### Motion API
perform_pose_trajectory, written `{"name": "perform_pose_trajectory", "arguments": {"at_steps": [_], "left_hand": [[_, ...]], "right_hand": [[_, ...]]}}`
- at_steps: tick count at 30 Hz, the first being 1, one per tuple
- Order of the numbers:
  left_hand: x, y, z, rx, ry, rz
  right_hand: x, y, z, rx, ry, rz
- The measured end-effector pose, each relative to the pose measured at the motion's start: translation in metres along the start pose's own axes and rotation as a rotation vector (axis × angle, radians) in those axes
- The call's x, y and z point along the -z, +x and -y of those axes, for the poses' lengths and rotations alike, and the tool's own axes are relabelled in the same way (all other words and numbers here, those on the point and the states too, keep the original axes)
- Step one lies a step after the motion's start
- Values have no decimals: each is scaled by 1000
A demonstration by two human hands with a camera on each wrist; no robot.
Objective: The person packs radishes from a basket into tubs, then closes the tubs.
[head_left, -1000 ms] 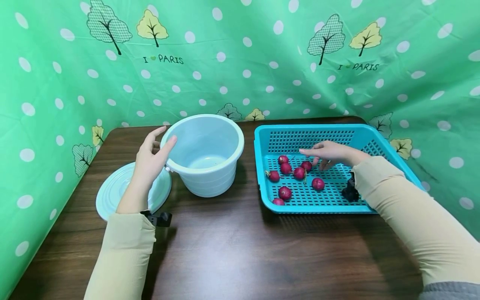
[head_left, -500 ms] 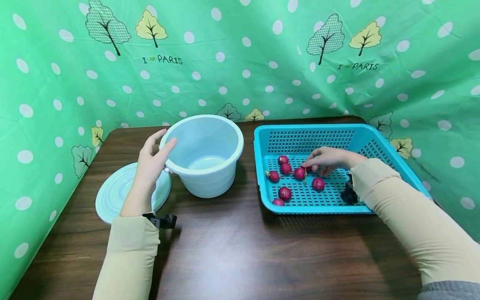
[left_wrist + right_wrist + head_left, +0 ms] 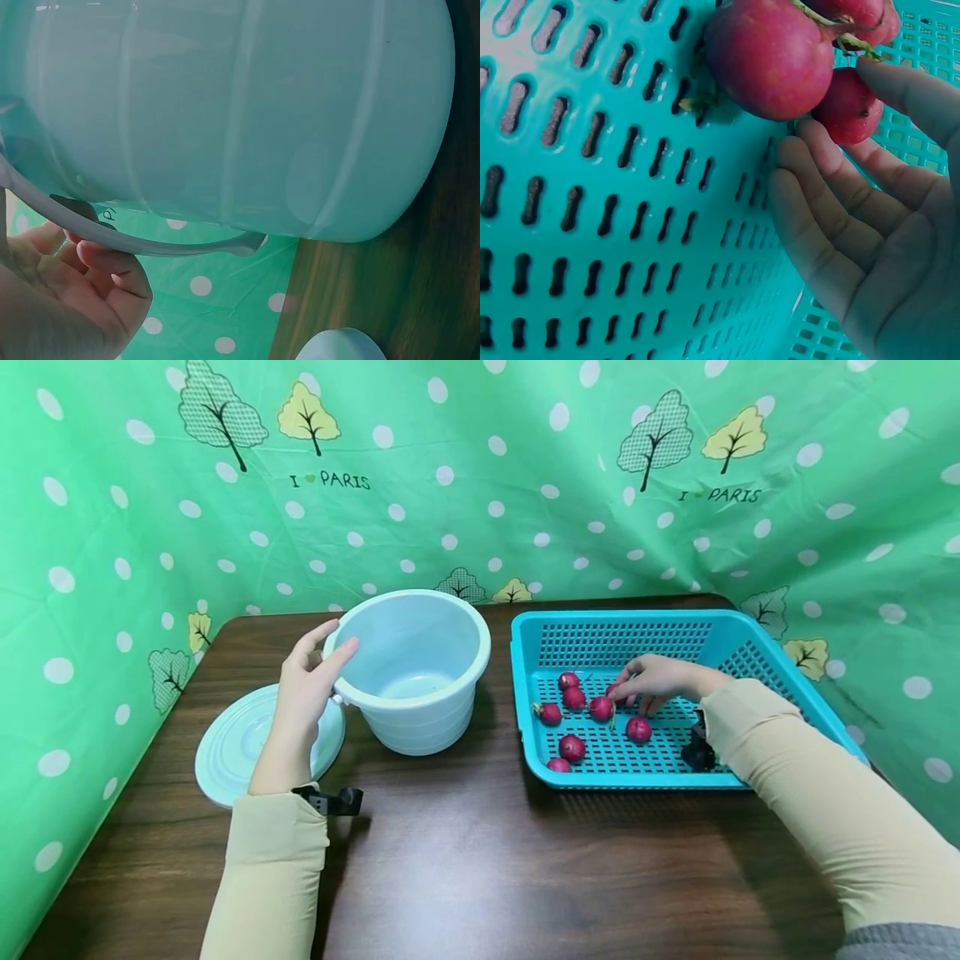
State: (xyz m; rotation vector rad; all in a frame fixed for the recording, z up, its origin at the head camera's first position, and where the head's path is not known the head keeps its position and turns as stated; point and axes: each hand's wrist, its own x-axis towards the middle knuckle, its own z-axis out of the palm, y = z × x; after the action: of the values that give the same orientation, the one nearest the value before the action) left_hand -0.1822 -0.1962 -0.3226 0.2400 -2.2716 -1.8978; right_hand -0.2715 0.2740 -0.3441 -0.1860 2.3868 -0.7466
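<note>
A pale blue plastic bucket (image 3: 420, 727) stands on the table, left of centre in the head view. My left hand (image 3: 303, 685) holds its left rim, thumb at the inner side and fingers outside. In the left wrist view, curled fingers sit beside the bucket's handle (image 3: 169, 248). Over in the turquoise basket (image 3: 645, 780), my right hand (image 3: 660, 679) pinches a radish (image 3: 851, 109) between thumb and fingers. That radish is largely hidden by the hand in the head view. Several other red radishes (image 3: 572, 747) lie around it on the basket's slotted floor.
A round pale blue lid (image 3: 232, 743) lies flat on the dark wood table (image 3: 480, 860), partly behind my left forearm. Behind the table hangs a green dotted curtain (image 3: 480, 468). The basket's raised walls surround my right hand.
My right hand has lowered onto a radish, and its fingers have closed around it. The left hand stays at the bucket's rim, its forearm shifted slightly right.
</note>
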Motion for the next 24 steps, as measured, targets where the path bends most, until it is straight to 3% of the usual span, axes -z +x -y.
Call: {"name": "perform_pose_trajectory", "arguments": {"at_steps": [13, 24], "left_hand": [[-2, 0, -1, 7, -78, -27], [-3, -1, -2, 8, -63, -41]], "right_hand": [[8, -6, 6, 31, 39, -89], [18, -18, 17, 88, 80, -118]]}}
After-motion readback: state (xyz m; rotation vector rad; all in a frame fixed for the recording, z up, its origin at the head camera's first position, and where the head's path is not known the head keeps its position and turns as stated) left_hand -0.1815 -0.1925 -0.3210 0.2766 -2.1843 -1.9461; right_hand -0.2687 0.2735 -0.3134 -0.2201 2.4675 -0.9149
